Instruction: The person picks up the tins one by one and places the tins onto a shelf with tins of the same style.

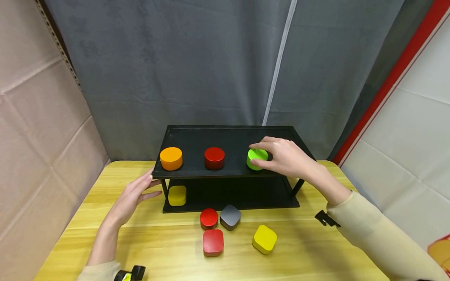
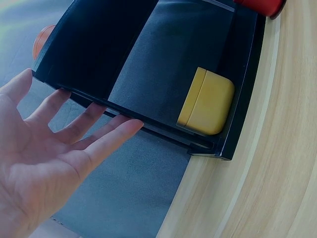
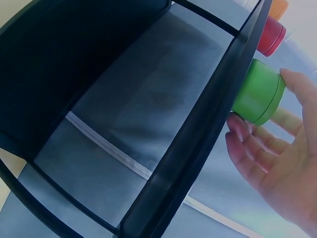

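A two-tier black shelf (image 1: 232, 136) stands on the wooden table. On its top tier sit an orange round tin (image 1: 171, 159), a dark red round tin (image 1: 214, 158) and a green round tin (image 1: 257, 159). My right hand (image 1: 286, 156) grips the green tin by its sides, thumb toward the front; the right wrist view shows the tin (image 3: 260, 91) against the shelf's edge. With fingers fairly straight, my left hand (image 1: 131, 199) touches the top tier's left edge. A yellow square tin (image 2: 210, 101) lies on the lower tier, at the left end.
In front of the shelf, the table (image 1: 140, 249) bears a red round tin (image 1: 209, 218), a grey square tin (image 1: 230, 217), a red square tin (image 1: 213, 242) and a yellow square tin (image 1: 265, 239). A grey curtain (image 1: 183, 62) hangs behind; pale cloth walls (image 1: 45, 117) flank both sides.
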A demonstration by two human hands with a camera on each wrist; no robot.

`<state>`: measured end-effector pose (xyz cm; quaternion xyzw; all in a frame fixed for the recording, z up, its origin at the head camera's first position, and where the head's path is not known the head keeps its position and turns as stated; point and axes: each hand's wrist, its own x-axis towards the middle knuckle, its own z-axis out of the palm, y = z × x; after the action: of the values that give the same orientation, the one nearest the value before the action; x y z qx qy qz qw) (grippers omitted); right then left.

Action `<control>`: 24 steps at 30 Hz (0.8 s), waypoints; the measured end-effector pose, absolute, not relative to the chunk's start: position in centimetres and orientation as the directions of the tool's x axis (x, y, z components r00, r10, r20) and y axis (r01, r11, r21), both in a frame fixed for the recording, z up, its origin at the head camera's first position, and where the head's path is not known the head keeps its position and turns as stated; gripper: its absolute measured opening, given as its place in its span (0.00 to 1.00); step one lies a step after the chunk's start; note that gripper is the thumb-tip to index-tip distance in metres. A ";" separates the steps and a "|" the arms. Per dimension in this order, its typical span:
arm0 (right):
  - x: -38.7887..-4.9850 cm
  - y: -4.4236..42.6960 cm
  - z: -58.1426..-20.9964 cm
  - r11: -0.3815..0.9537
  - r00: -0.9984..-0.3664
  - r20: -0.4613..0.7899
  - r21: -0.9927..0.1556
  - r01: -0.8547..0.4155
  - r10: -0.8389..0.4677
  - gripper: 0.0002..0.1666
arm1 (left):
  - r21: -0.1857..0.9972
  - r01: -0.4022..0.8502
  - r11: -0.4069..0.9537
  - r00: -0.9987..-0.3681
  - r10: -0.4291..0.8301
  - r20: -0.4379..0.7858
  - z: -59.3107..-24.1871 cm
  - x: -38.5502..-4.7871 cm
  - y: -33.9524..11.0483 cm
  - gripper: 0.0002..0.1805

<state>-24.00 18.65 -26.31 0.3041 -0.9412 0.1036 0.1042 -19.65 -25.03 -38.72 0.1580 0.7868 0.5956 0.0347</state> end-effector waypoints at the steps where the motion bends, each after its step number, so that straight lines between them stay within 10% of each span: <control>1: -24.1 18.7 -26.4 0.795 -0.794 0.259 -0.131 -0.593 -0.550 0.27 | 0.948 0.209 0.241 -0.948 0.288 0.135 -38.7 -19.7 -25.0 0.32; 24: -24.6 19.2 -26.9 0.815 -0.829 0.208 -0.172 -0.554 -0.520 0.31 | 0.953 0.203 0.225 -0.948 0.289 0.134 -38.6 -19.6 -24.5 0.31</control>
<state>-24.58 19.22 -26.93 0.2827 -0.9495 0.1130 0.0761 -19.58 -24.54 -38.62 0.1573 0.7817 0.6025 0.0357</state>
